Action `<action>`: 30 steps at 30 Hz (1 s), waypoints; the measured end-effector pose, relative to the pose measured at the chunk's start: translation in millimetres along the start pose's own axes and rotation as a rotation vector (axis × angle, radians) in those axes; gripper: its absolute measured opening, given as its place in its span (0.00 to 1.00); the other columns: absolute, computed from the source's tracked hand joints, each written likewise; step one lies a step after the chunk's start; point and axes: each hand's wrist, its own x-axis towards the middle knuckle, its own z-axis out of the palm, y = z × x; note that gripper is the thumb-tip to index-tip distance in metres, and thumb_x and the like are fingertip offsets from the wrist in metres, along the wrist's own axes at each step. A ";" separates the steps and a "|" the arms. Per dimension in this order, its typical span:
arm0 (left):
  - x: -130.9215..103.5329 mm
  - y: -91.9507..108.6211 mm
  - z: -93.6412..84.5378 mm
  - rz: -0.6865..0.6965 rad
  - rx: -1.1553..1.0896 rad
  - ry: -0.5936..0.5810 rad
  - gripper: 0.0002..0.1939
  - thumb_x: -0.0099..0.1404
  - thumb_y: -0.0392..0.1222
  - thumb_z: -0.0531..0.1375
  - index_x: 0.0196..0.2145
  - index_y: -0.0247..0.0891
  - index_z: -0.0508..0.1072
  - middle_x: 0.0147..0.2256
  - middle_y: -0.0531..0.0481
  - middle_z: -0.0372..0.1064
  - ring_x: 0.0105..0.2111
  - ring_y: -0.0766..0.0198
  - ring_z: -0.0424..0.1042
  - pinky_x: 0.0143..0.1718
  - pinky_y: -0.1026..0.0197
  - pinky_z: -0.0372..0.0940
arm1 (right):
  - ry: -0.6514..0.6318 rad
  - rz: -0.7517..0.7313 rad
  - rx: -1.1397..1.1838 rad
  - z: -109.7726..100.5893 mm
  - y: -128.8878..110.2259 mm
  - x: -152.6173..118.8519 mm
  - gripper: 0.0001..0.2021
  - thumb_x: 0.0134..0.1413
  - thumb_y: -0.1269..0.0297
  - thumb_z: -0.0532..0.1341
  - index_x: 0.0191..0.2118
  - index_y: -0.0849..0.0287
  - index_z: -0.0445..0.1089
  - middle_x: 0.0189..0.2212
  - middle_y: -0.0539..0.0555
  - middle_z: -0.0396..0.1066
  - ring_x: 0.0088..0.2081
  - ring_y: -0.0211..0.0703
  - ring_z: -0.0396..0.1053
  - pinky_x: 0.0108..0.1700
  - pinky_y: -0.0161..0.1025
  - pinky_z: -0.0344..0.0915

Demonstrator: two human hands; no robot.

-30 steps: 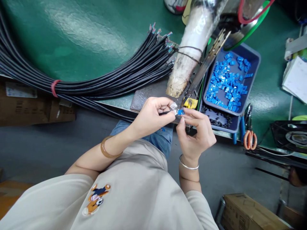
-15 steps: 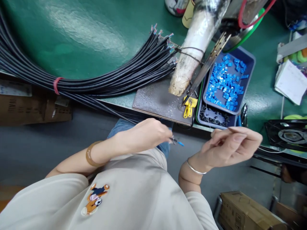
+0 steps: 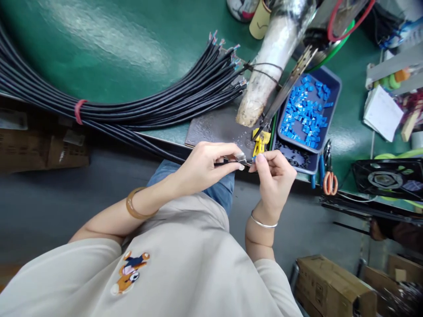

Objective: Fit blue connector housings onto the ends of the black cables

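My left hand point(image 3: 209, 165) pinches the end of a black cable point(image 3: 165, 154), its thumb and fingers closed just in front of the bench edge. Silvery strands show at the fingertips. Close to its right, my right hand point(image 3: 274, 176) has thumb and forefinger pressed together at the tip of that cable end, where a small bit of blue shows. The fingertips of the two hands nearly meet. Behind them, a yellow clip-like tool point(image 3: 261, 140) lies on the dark board point(image 3: 211, 127). A bundle of black cables point(image 3: 139, 112), tied with a red band, curves across the left.
A blue-grey tray point(image 3: 335, 97) of blue pieces overlaps a tray of small black parts point(image 3: 299, 158). A plastic-wrapped post point(image 3: 267, 57) and a metal strip point(image 3: 287, 83) stand behind the board. Orange-handled scissors point(image 3: 330, 182) and a black fan point(image 3: 386, 178) are at the right.
My right hand has moved left to the cable end, its fingers now at the tip. My left hand has moved slightly up and right, with the cable end now near the board.
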 end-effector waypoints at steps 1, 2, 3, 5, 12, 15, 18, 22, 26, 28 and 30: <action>0.0 0.7 2.4 0.069 0.050 0.058 0.04 0.64 0.36 0.62 0.35 0.34 0.76 0.30 0.51 0.76 0.27 0.71 0.69 0.31 0.68 0.61 | -0.005 0.021 0.054 -0.4 2.2 0.8 0.13 0.61 0.57 0.61 0.28 0.58 0.66 0.18 0.43 0.68 0.19 0.29 0.62 0.24 0.31 0.59; 0.3 1.3 4.2 0.107 0.079 0.099 0.04 0.65 0.35 0.60 0.35 0.34 0.76 0.31 0.50 0.76 0.29 0.70 0.69 0.33 0.68 0.62 | -0.012 0.037 0.094 -0.9 4.4 1.1 0.13 0.61 0.58 0.61 0.28 0.58 0.66 0.18 0.43 0.68 0.19 0.30 0.64 0.25 0.30 0.60; 0.8 1.8 5.4 0.110 0.084 0.119 0.06 0.66 0.35 0.59 0.33 0.34 0.76 0.30 0.50 0.75 0.29 0.70 0.69 0.34 0.67 0.62 | -0.021 0.052 0.117 -1.3 6.3 0.8 0.13 0.61 0.58 0.61 0.28 0.58 0.65 0.18 0.43 0.69 0.20 0.30 0.65 0.25 0.30 0.60; 2.7 2.1 5.5 0.020 0.032 0.092 0.09 0.66 0.35 0.58 0.29 0.33 0.74 0.25 0.52 0.72 0.24 0.71 0.66 0.29 0.68 0.60 | -0.037 0.072 0.122 -1.6 9.3 -0.8 0.13 0.61 0.58 0.61 0.28 0.58 0.65 0.19 0.44 0.69 0.20 0.30 0.66 0.26 0.30 0.61; 8.0 -1.8 -1.7 -0.218 -0.246 -0.088 0.11 0.65 0.37 0.57 0.25 0.33 0.72 0.19 0.53 0.66 0.20 0.71 0.63 0.24 0.68 0.60 | 0.147 -0.069 -0.059 2.9 8.4 -3.9 0.07 0.60 0.62 0.62 0.33 0.58 0.73 0.23 0.44 0.67 0.19 0.28 0.55 0.25 0.32 0.56; 8.2 -1.4 -0.3 -0.234 -0.219 -0.065 0.10 0.64 0.37 0.58 0.25 0.32 0.72 0.19 0.53 0.66 0.19 0.71 0.63 0.23 0.68 0.60 | 0.290 -0.235 -0.177 1.9 2.4 -2.2 0.03 0.56 0.67 0.65 0.37 0.56 0.76 0.27 0.46 0.69 0.22 0.28 0.56 0.25 0.32 0.56; 8.4 -0.2 1.3 -0.220 -0.199 -0.043 0.09 0.63 0.38 0.58 0.26 0.32 0.72 0.19 0.53 0.66 0.19 0.71 0.63 0.23 0.68 0.60 | 0.186 -0.287 -0.227 0.0 -2.5 -1.1 0.04 0.55 0.69 0.66 0.36 0.55 0.77 0.29 0.47 0.71 0.24 0.30 0.60 0.27 0.33 0.59; 8.4 -0.1 1.9 -0.201 -0.178 -0.051 0.09 0.64 0.37 0.58 0.27 0.32 0.73 0.19 0.53 0.66 0.19 0.72 0.63 0.22 0.69 0.59 | 0.064 -0.252 -0.229 0.0 -2.1 -1.0 0.04 0.57 0.68 0.65 0.38 0.55 0.77 0.29 0.47 0.71 0.25 0.31 0.63 0.30 0.35 0.64; 8.1 -1.2 2.3 -0.198 -0.160 -0.057 0.08 0.64 0.37 0.59 0.31 0.31 0.76 0.20 0.53 0.67 0.20 0.72 0.63 0.21 0.69 0.57 | 0.043 -0.225 -0.188 0.8 1.9 -0.3 0.03 0.57 0.69 0.64 0.36 0.55 0.77 0.28 0.47 0.70 0.25 0.31 0.63 0.30 0.34 0.64; 8.1 -1.7 2.6 -0.192 -0.157 -0.059 0.08 0.64 0.37 0.59 0.32 0.31 0.76 0.20 0.53 0.67 0.20 0.72 0.63 0.22 0.69 0.57 | 0.029 -0.204 -0.158 0.7 3.1 0.6 0.03 0.56 0.68 0.65 0.36 0.55 0.76 0.28 0.47 0.70 0.24 0.31 0.62 0.29 0.34 0.64; 8.0 -2.2 2.8 -0.186 -0.150 -0.064 0.08 0.64 0.38 0.59 0.32 0.30 0.76 0.20 0.53 0.67 0.20 0.72 0.63 0.22 0.69 0.56 | 0.010 -0.180 -0.128 0.2 3.4 1.3 0.03 0.56 0.69 0.65 0.35 0.56 0.76 0.28 0.47 0.69 0.24 0.31 0.62 0.29 0.34 0.63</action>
